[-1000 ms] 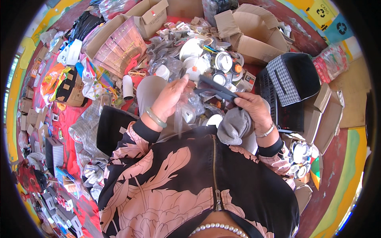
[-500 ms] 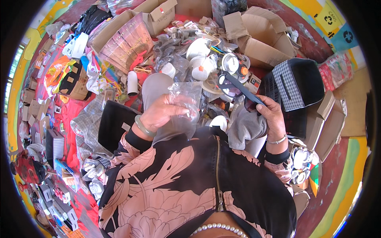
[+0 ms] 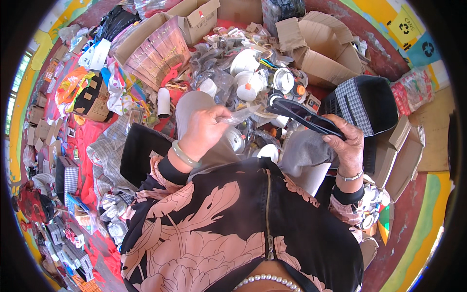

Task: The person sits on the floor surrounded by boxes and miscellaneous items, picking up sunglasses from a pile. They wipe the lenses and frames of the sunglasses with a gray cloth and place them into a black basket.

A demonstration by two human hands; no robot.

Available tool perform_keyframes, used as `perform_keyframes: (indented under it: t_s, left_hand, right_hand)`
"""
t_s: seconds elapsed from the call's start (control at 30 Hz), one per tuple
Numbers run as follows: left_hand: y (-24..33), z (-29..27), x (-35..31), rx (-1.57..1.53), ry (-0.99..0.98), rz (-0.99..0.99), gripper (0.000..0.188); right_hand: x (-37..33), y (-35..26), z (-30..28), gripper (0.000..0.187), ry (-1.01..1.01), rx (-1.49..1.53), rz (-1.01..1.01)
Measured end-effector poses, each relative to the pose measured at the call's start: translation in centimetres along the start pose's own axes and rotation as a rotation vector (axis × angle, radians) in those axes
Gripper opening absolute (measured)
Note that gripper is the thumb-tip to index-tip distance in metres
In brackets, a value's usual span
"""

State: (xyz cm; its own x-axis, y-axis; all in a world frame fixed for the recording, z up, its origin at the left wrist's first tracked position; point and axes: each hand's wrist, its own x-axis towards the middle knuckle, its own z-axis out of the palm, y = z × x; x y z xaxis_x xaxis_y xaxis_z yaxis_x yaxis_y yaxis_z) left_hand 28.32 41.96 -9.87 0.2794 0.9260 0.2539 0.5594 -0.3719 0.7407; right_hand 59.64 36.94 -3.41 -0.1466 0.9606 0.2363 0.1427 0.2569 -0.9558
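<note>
My left hand (image 3: 203, 132) is closed, pinching the edge of a clear plastic bag (image 3: 243, 115). Between the fingers and thumb of my right hand (image 3: 349, 146) are dark-framed sunglasses (image 3: 311, 119), pointing up and to the left. Both hands are above my grey-clad knees, with the bag and the sunglasses apart. Beyond them lies a heap of mixed discards, with a white round container (image 3: 250, 85), a silver-rimmed disc (image 3: 283, 80) and crumpled clear film (image 3: 221, 80). Yellow-framed glasses (image 3: 176, 86) rest left of the heap, by a white cylinder (image 3: 164, 103).
An open cardboard box (image 3: 323, 68) stands at the far right, another box (image 3: 199, 22) at the far left. Near my right arm is a black bin with a houndstooth band (image 3: 357, 104). A black box (image 3: 141, 151) sits by my left arm, beside checked cloth (image 3: 104, 155).
The sunglasses have turned flatter, and my right hand has shifted right. My left hand has risen and turned, and the bag now shows as a narrow strip instead of spread out.
</note>
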Motion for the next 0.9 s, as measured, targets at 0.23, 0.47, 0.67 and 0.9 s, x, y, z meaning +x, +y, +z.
perform_keyframes:
  t_s: [0.23, 0.47, 0.67, 0.9]
  left_hand:
    - [-1.5, 0.3, 1.7, -1.030, 0.147, -0.419, 0.020]
    - [-5.7, 1.5, 4.1, -1.549, 0.377, -0.604, 0.017]
    - [-4.0, 1.7, 4.1, -1.557, 0.251, -0.514, 0.022]
    - [-3.9, 0.7, 3.7, -1.564, 0.033, -0.330, 0.032]
  right_hand:
    - [0.5, 1.0, 0.8, 0.036, 0.038, 0.061, 0.072]
    - [-0.5, 2.7, 3.1, 0.034, -0.080, 0.217, 0.290]
    - [-0.2, 3.7, 4.0, 0.030, -0.203, 0.249, 0.428]
    - [0.8, 3.5, 3.1, 0.026, -0.119, 0.224, 0.519]
